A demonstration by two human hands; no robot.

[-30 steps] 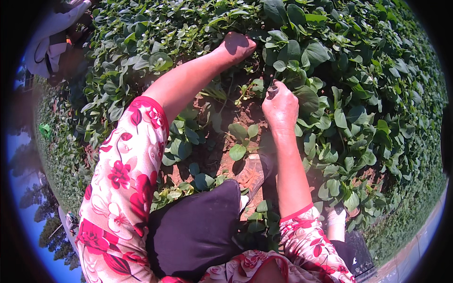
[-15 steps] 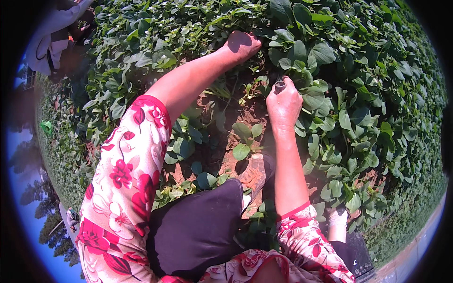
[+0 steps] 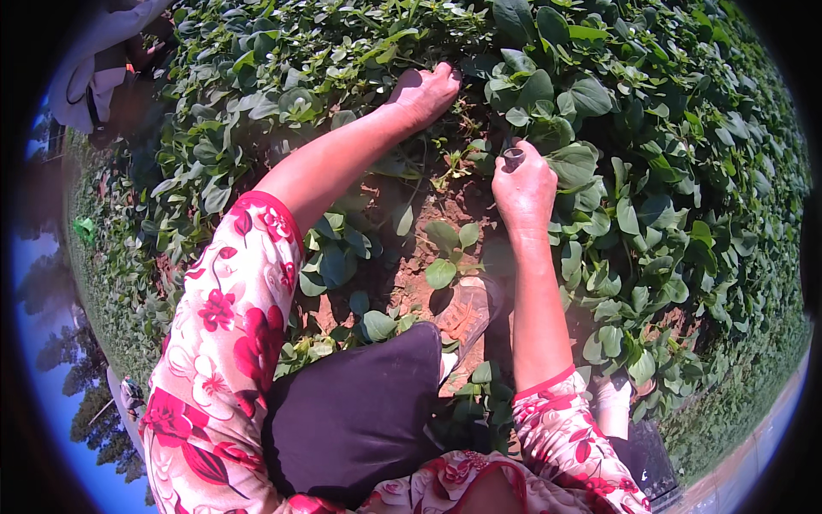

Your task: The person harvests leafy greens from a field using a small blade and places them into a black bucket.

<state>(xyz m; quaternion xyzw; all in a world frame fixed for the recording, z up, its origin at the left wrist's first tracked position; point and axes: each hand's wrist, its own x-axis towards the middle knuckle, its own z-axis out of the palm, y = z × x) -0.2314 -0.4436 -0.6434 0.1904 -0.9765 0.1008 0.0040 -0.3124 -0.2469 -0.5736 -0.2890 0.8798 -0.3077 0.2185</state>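
My right hand (image 3: 525,190) is wrapped round a dark tool handle (image 3: 513,157), whose round, hollow-looking end pokes up from the fist. Leaves and shadow hide the rest of that tool. Farther ahead and to the left, my left hand (image 3: 425,92) is closed low among small-leaved green weeds (image 3: 377,60); what its fingertips grip cannot be made out. Between the two hands lies a strip of reddish soil (image 3: 441,210) with thin stems. A small broad-leaved plant (image 3: 442,257) stands on this soil, nearer to me.
Dense broad-leaved plants (image 3: 634,223) crowd the right side. My shoe (image 3: 467,313) rests on the soil beside my dark-clothed knee (image 3: 355,411). At the upper left, another person in pale clothing (image 3: 98,73) is partly in view. Trees (image 3: 94,385) stand beyond the field at the far left.
My left hand has drawn slightly left and back toward me, still closed. My right hand has shifted a little to the right with the handle.
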